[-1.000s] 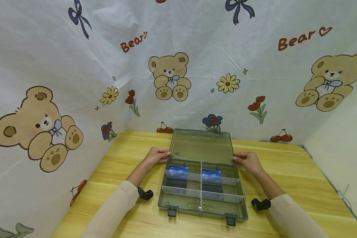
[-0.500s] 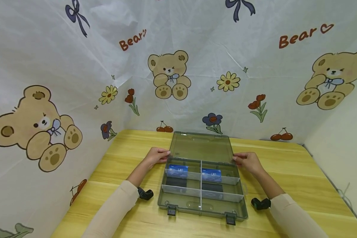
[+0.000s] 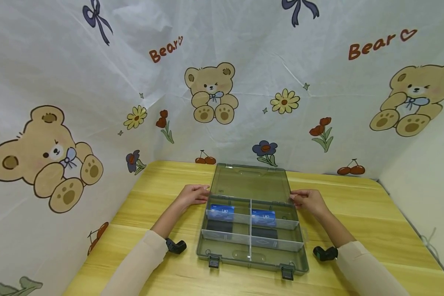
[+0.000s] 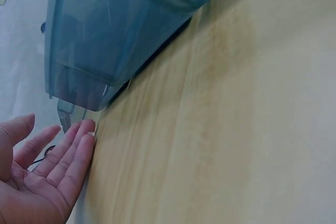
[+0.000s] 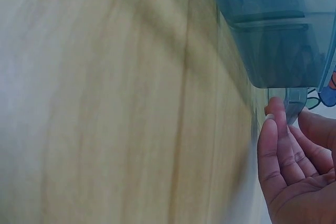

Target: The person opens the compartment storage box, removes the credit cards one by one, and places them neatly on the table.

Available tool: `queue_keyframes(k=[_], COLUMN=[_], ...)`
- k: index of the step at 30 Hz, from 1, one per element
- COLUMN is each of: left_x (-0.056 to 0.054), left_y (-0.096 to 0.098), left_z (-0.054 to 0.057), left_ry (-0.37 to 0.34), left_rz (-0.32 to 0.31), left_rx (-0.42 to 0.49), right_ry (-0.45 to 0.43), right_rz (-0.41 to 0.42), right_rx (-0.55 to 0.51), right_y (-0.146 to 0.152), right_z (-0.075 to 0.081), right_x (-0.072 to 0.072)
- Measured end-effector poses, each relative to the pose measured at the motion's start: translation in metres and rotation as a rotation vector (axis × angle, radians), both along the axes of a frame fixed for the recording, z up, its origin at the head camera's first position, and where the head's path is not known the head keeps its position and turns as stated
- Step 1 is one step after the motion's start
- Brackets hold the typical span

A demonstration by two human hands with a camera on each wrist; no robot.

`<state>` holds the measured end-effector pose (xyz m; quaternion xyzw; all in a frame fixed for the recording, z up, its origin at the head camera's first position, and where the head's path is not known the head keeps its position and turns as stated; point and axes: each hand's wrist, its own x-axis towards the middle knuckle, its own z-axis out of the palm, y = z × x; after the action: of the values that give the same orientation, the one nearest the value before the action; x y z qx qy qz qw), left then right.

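Observation:
A translucent grey-green plastic compartment box [image 3: 277, 258] stands on the table with its lid [image 3: 249, 185] folded back. Blue cards marked VIP, one left [image 3: 222, 213] and one right [image 3: 263, 218], sit in the rear compartments. Darker flat pieces [image 3: 264, 234] lie in the middle row. My left hand [image 3: 192, 195] is beside the lid's left edge, fingers fairly straight; in the left wrist view its thumb and fingers are spread apart, holding nothing. On the opposite side, my right hand [image 3: 310, 202] pinches the lid's right edge between thumb and fingers, near the hinge.
The wood-grain table [image 3: 362, 222] ends against a white cloth [image 3: 251, 49] printed with bears and flowers. Two black latches, a left one [image 3: 213, 261] and a right one [image 3: 287, 272], hang at the box's front. Black wrist devices [image 3: 324, 253] sit under both forearms.
The lid has tipped slightly further back and down. My left hand has let go of its edge and shifted a little left; my right hand stays at the lid.

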<state>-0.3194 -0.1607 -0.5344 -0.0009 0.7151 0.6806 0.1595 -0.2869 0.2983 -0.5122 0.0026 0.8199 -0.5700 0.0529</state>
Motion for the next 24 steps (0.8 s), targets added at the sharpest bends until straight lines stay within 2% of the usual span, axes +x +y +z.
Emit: queue_keyframes(k=[4, 13, 19, 24], left_x=[0.012, 0.048, 0.071, 0.088], left_y=[-0.006, -0.013, -0.014, -0.012], left_z=[0.005, 0.016, 0.013, 0.009], left_ry=[0.020, 0.071, 0.138, 0.140], left_rz=[-0.041, -0.104, -0.170, -0.195], left_rx=[-0.003, 0.012, 0.025, 0.038], right_ry=[-0.008, -0.012, -0.023, -0.025], right_rz=[0.001, 0.002, 0.001, 0.010], right_rx=[-0.021, -0.036, -0.034, -0.026], right_y=[0.001, -0.001, 0.000, 0.001], right_z=[-0.001, 0.002, 0.002, 0.000], right_x=[0.000, 0.001, 0.001, -0.001])
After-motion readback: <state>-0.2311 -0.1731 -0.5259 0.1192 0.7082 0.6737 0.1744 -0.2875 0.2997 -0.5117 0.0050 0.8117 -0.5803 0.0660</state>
